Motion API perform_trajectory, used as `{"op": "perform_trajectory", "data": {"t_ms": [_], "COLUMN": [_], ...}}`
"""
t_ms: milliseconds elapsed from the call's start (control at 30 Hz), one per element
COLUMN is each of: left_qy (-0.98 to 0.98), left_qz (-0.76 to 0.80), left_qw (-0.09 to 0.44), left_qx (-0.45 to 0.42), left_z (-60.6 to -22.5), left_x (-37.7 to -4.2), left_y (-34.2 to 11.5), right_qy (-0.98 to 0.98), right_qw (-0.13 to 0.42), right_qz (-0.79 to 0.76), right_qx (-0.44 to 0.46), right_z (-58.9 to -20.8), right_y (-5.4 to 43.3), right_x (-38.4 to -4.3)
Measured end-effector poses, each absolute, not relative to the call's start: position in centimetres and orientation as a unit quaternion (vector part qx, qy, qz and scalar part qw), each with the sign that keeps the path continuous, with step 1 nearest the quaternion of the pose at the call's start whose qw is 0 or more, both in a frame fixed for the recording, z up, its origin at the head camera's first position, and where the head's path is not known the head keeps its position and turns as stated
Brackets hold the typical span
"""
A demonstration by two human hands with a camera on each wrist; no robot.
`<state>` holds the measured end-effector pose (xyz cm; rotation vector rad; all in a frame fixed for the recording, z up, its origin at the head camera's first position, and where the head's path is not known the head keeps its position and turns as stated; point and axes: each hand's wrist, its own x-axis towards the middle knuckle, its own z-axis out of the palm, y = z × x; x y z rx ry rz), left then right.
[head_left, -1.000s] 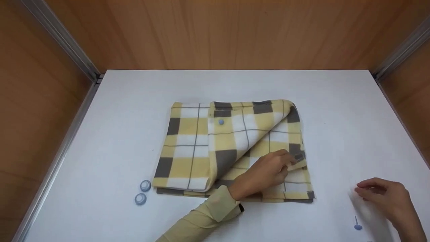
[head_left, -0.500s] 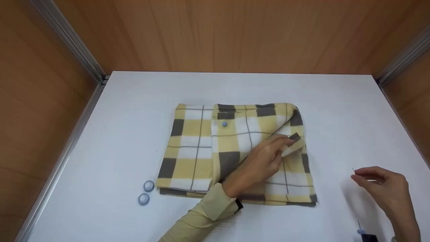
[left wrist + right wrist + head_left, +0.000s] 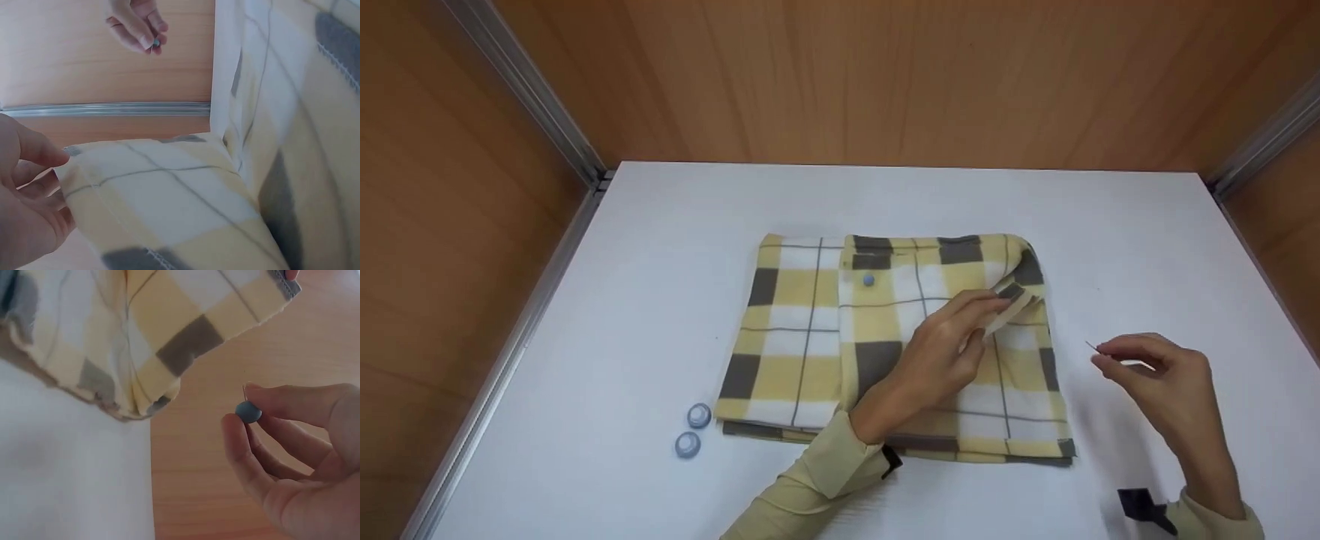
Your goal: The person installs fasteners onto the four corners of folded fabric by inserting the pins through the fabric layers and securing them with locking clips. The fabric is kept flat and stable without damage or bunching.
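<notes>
Barely visible in head view: pin [image 3: 248, 412] right hand [image 3: 1174, 382] pinches.

Head view: right hand [image 3: 1174, 390] hides the head of the blue pin [image 3: 248, 412]; left sleeve [image 3: 787, 499] runs off bottom edge. Right wrist view's top edge crops plaid cloth [image 3: 191, 343].

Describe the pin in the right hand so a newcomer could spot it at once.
On the white table lies a yellow-checked cloth; just right of it, the right hand pinches the pin. Unlike the blue dot on the cloth, its thin needle shows, sticking out of a round blue head.
</notes>
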<state>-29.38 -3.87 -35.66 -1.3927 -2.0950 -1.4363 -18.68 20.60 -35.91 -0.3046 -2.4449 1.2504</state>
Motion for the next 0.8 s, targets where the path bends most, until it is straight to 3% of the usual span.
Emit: {"op": "perform_trajectory", "data": {"t_ms": [533, 800], "left_qy": [-0.692, -0.69], "left_qz": [-0.526, -0.514], "left_qw": [0.111, 0.106], "left_qx": [-0.482, -0.498], "left_z": [-35.2, -35.1], "left_x": [-29.4, -29.3], "left_y": [-4.3, -4.4], "right_qy": [-0.779, -0.756], "right_qw": [0.217, 0.228], "right_qz": [0.587, 0.613], "right_qx": [0.031, 0.003], "right_z": [-34.8, -35.0], "right_y": [15.2, 14.1], "right_x": [-22.6, -23.3]}}
